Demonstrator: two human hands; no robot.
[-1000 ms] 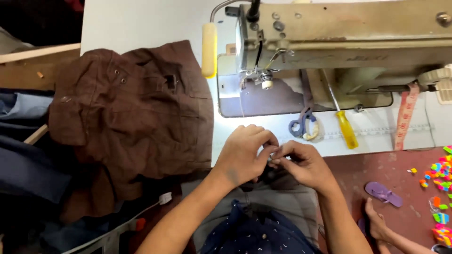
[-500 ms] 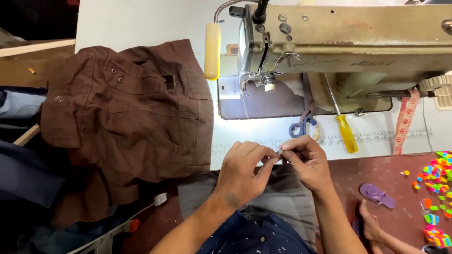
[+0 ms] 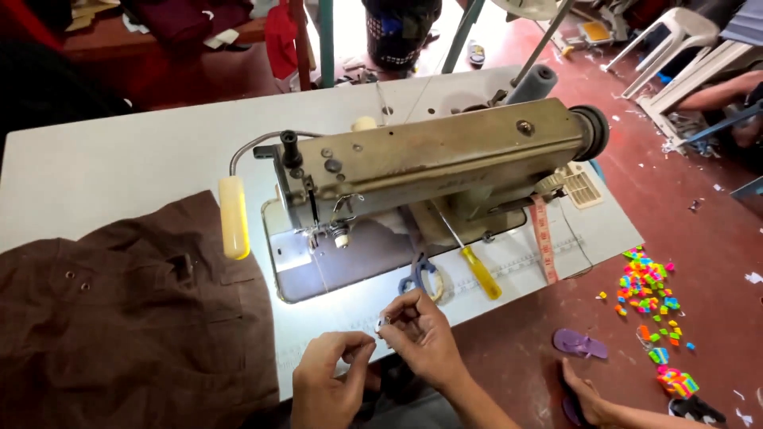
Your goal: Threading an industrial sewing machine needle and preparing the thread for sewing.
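My right hand (image 3: 425,338) pinches a small silvery metal piece (image 3: 381,324) between its fingertips, at the near edge of the white sewing table (image 3: 119,167). My left hand (image 3: 330,377) is beside it, fingers curled and its fingertips close to that piece; whether a thread runs between the hands I cannot tell. Both hands are just in front of the olive-coloured industrial sewing machine (image 3: 445,159). Brown garment fabric (image 3: 135,318) lies spread on the table to the left of my hands.
Blue-handled scissors (image 3: 421,274), a yellow-handled screwdriver (image 3: 481,272) and a measuring tape (image 3: 544,238) lie by the machine's base. A yellow cylinder (image 3: 234,216) hangs at the machine's left. On the red floor are colourful small blocks (image 3: 652,306), a purple sandal (image 3: 580,343) and a bare foot (image 3: 592,393).
The view has tilted up, showing the whole machine and the room behind. My hands have moved slightly apart, the right still pinching the small metal piece.
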